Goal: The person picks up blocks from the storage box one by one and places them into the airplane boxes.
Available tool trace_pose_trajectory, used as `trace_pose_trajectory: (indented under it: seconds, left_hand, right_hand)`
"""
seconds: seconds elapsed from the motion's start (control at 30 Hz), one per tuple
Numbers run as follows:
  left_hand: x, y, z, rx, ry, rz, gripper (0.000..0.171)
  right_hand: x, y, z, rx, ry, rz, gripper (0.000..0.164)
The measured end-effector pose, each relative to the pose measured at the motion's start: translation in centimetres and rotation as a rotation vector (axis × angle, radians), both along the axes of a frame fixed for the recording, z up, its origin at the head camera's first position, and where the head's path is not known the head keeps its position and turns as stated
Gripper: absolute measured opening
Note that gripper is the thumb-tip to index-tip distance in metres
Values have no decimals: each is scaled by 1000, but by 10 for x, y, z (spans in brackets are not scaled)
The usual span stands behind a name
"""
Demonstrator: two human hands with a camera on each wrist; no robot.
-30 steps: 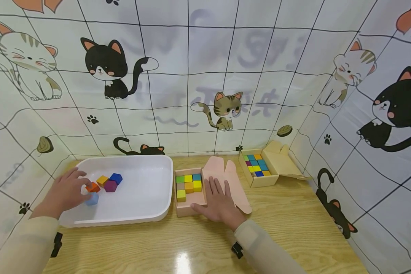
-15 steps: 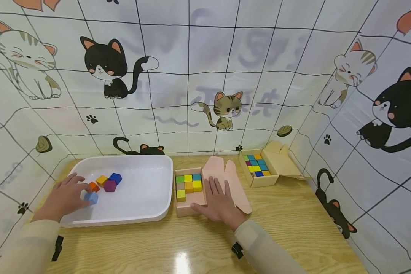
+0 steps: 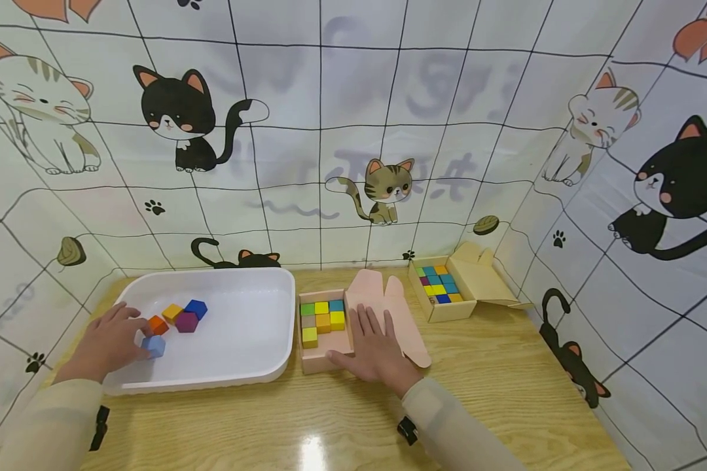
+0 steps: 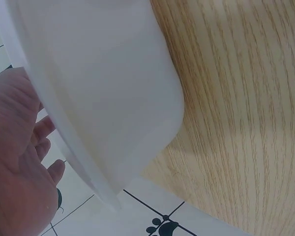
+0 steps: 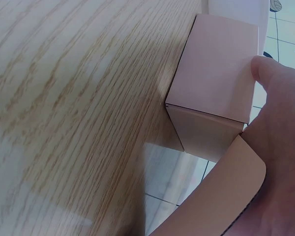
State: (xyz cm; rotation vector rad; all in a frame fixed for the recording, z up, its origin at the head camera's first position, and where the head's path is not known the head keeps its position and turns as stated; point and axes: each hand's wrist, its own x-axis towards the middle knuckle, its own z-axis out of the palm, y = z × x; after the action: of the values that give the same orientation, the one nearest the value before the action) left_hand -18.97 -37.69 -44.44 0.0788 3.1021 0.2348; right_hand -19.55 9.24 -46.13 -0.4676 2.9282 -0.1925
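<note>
In the head view, my left hand (image 3: 107,341) reaches over the left side of a white plastic tray (image 3: 235,366). Its thumb and index finger pinch a light blue cube (image 3: 154,347). Close to that cube lie an orange-red cube (image 3: 157,325), a yellow-orange cube (image 3: 173,313), a purple cube (image 3: 186,322) and a dark blue cube (image 3: 197,309). My right hand (image 3: 374,350) rests with straight fingers on the opened lid (image 3: 403,314) of a pink cardboard box (image 3: 324,363), thumb at the box's near edge. Several coloured cubes (image 3: 322,322) sit inside it, towards the back and left.
A yellowish cardboard box (image 3: 452,311) filled with coloured cubes stands at the back right, its lid (image 3: 489,281) folded open to the right. The wooden table (image 3: 259,432) meets a cat-print cloth wall (image 3: 306,150) behind and at both sides.
My left index finger has come away from the orange-red cube and down to the light blue one, which has shifted slightly towards me. The right hand stays still on the lid.
</note>
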Motion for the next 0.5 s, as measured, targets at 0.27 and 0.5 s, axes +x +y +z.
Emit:
trace_pose_trajectory:
  seconds: [0.27, 0.5]
  left_hand:
    - [2, 3, 5, -16, -7, 4, 30]
    - [4, 5, 0, -36, -5, 8, 31]
  right_hand:
    - [0, 0, 1, 13, 9, -6, 104]
    - [2, -1, 3, 14, 29, 4, 103]
